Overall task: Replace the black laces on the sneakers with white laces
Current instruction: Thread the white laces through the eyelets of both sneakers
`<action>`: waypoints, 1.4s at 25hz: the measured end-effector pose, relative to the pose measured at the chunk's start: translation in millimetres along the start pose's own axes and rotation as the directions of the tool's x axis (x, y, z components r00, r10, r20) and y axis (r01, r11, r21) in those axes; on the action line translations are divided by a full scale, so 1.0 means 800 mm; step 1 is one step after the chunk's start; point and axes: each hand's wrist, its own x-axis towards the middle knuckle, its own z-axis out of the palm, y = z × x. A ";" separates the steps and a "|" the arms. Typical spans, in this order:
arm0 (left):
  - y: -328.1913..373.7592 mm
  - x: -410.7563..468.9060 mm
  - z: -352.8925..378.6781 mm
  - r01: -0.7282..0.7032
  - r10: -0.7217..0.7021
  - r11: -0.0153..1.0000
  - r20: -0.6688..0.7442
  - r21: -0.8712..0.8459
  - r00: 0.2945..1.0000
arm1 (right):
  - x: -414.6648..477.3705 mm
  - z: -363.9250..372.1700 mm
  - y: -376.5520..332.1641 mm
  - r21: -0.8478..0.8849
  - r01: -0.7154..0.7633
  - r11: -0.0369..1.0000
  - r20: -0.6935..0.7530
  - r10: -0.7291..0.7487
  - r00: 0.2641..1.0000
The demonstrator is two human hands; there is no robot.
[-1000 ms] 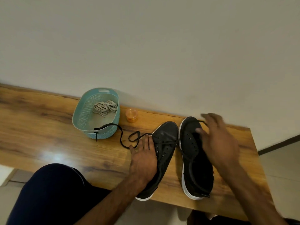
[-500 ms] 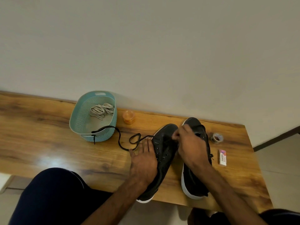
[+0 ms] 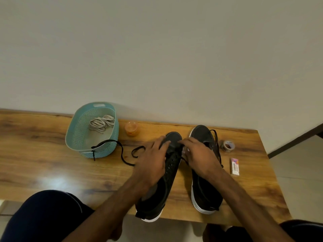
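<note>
Two black sneakers with white soles lie side by side on the right half of the wooden tabletop (image 3: pixel 43 154), toes toward the far edge, heels at the near edge; the left sneaker (image 3: pixel 173 172) juts a little over that edge. The left hand (image 3: pixel 152 163) lies flat on this sneaker, fingers stretched forward onto the toe, grasping nothing. The right hand (image 3: pixel 199 154) reaches across from above the right sneaker (image 3: pixel 201 132), its fingertips (image 3: pixel 181 142) on the left sneaker's front; I cannot tell whether they pinch a lace. A loose black lace (image 3: pixel 122 152) runs from the left sneaker across the tabletop and hangs over the rim of a teal basket (image 3: pixel 75 137) near the far edge; the white laces (image 3: pixel 101 122) lie bundled inside the basket. The right sneaker has a black lace along its right side. A small orange jar (image 3: pixel 131 129) stands at the far edge, between basket and sneakers; a tape roll (image 3: pixel 228 145) and an eraser (image 3: pixel 235 166) lie near the right edge.
</note>
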 end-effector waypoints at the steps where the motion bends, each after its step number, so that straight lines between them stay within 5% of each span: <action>1: 0.000 0.009 -0.001 -0.051 0.049 0.997 0.042 0.064 0.998 | -0.002 0.003 0.001 -0.006 0.009 1.000 0.051 -0.009 0.999; 6: 0.002 0.019 0.006 -0.034 0.021 0.991 0.098 0.131 0.995 | -0.002 0.004 -0.006 -0.021 0.047 0.999 0.161 -0.043 0.986; 9: -0.002 0.021 0.002 0.098 -0.102 0.980 -0.009 -0.176 0.995 | 0.000 0.005 -0.007 -0.008 0.035 0.999 0.158 -0.033 0.987; 11: -0.008 0.028 -0.005 0.254 -0.288 0.892 -0.037 -0.374 0.957 | 0.000 0.005 -0.005 0.007 0.031 1.000 0.155 -0.032 0.987; 13: -0.023 0.035 -0.007 0.426 -0.498 0.688 0.045 -0.588 0.866 | -0.001 0.003 -0.002 -0.039 0.030 0.999 0.165 -0.023 0.986; 15: -0.031 0.039 -0.011 0.484 -0.564 0.535 0.133 -0.693 0.815 | -0.002 0.001 -0.002 -0.187 0.050 0.981 0.187 -0.014 0.982; 16: -0.032 0.040 -0.015 0.459 -0.513 0.632 0.106 -0.625 0.852 | -0.003 0.001 -0.002 -0.262 0.065 0.963 0.201 -0.011 0.980; 18: -0.027 0.037 -0.015 0.198 -0.197 0.951 0.027 -0.239 0.980 | -0.006 0.003 -0.003 -0.348 0.092 0.933 0.234 -0.009 0.972; 21: -0.018 0.036 -0.014 -0.099 0.094 0.993 0.086 0.058 0.992 | -0.006 0.005 -0.003 -0.304 0.080 0.949 0.290 0.013 0.957; 24: -0.021 0.035 -0.007 0.028 -0.027 0.997 0.013 -0.078 1.000 | -0.004 0.005 -0.002 -0.225 0.041 0.973 0.258 0.019 0.966; 25: -0.023 0.036 -0.004 0.148 -0.157 0.950 -0.011 -0.277 0.988 | -0.004 0.004 -0.003 -0.202 0.035 0.979 0.254 0.018 0.967; 26: -0.024 0.038 -0.004 0.297 -0.325 0.791 0.045 -0.535 0.945 | -0.004 0.003 -0.003 -0.186 0.026 0.982 0.250 0.022 0.968; 27: -0.023 0.039 -0.009 0.424 -0.463 0.512 0.176 -0.747 0.869 | -0.004 0.001 -0.002 -0.187 0.015 0.982 0.240 0.031 0.970; 29: -0.030 0.044 -0.022 0.506 -0.590 -0.069 0.444 -0.860 0.674 | -0.002 -0.004 0.001 -0.201 -0.016 0.979 0.195 0.056 0.979; 30: -0.036 0.046 -0.028 0.484 -0.600 -0.214 0.506 -0.848 0.620 | -0.002 -0.008 0.002 -0.194 -0.032 0.980 0.169 0.065 0.983; 31: -0.041 0.046 -0.034 0.477 -0.608 -0.212 0.497 -0.853 0.619 | -0.002 -0.012 0.003 -0.185 -0.040 0.982 0.155 0.069 0.986; 32: -0.047 0.047 -0.038 0.499 -0.618 -0.008 0.397 -0.867 0.678 | -0.002 -0.014 0.003 -0.184 -0.038 0.982 0.158 0.068 0.985; 33: -0.050 0.046 -0.038 0.500 -0.556 0.395 0.233 -0.771 0.798 | -0.003 -0.014 0.002 -0.195 -0.029 0.980 0.171 0.063 0.983; 34: -0.045 0.042 -0.041 0.388 -0.371 0.806 0.130 -0.446 0.920 | -0.004 -0.013 0.001 -0.208 -0.021 0.978 0.186 0.061 0.981; 35: -0.038 0.039 -0.038 0.189 -0.170 0.966 0.117 -0.176 0.978 | -0.004 -0.011 0.000 -0.216 -0.018 0.976 0.195 0.061 0.979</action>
